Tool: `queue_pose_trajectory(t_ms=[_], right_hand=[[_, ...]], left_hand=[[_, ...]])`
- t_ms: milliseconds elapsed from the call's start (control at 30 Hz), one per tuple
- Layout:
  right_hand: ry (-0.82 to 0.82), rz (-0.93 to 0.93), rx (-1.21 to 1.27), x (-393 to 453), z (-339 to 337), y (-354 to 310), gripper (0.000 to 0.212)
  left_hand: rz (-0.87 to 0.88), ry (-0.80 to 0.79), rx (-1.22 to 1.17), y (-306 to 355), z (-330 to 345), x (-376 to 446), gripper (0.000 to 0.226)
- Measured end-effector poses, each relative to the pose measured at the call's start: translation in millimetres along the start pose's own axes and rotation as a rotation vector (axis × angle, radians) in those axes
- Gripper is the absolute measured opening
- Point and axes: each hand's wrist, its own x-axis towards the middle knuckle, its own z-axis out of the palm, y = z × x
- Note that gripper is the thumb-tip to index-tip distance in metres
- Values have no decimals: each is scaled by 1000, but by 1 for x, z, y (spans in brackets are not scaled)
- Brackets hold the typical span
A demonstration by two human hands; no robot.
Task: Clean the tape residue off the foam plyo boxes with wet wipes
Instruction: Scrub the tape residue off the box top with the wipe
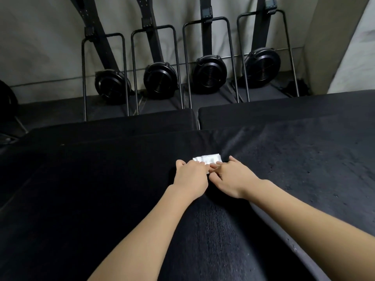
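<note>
no text, label, brand or number can be read; the small monitor [206, 12] on the upright rowing machine [210, 74] behind the foam plyo boxes [121, 179] is too dark

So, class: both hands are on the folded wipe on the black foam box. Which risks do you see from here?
1. The wet wipe is a small folded pad under both the left hand and the right hand; it may bunch or tear.
2. The grey smeared patch on the foam plyo box is wide; one wipe may only spread residue.
</note>
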Motion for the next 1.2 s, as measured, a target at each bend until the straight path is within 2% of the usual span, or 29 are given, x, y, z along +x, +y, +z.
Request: queue_pose_trajectory(t_ms=[167,367,567,667,767,867,1000,1100,1200], right_hand=[[-5,-30,47,-54,9,-20,80],[-16,-63,103,-136,26,-48,68],[38,-102,63,-196,34,-79,68],[104,-136,-12,-235,37,-99,60],[201,-154,6,-276,45,-113,47],[339,-176,60,-307,59,-118,34],[495,-139,78,-294,64,-114,27],[468,-71,53,-253,62,-101,25],[377,39,218,-215,46,-92,20]], left_hand=[[11,-5,35,24,-5,-53,36],[55,10,-78,45,-1,-137,45],[82,14,50,70,-9,-199,34],[124,24,72,84,-12,-240,27],[163,72,32,91,-12,-276,28],[229,185,39,95,-8,-303,28],[135,268,4,93,0,-297,21],[30,276,55,85,6,-260,13],[15,253,98,77,6,-223,7]])
